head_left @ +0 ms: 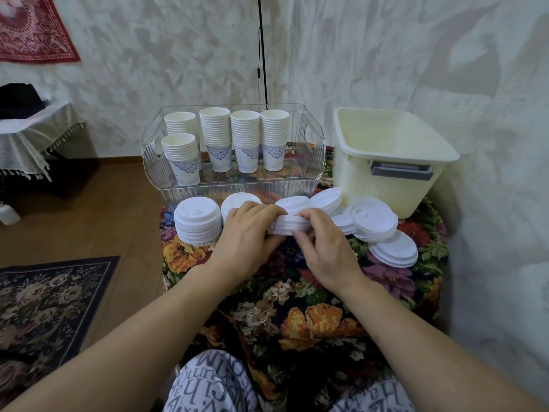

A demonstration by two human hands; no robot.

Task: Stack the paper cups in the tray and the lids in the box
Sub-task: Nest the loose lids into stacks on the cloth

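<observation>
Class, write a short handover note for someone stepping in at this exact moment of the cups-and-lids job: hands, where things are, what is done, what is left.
Left hand and right hand: both grip a small stack of white lids between them, just above the floral cloth.
Cups: five stacks of paper cups stand in the clear tray. That part looks done.
Lids: a neat stack sits at the left; more lids lie behind the hands, and loose lids spread at the right.
The cream box shows no lids inside as far as visible.
Left: gather all lids into stacks and put them in the box.
</observation>
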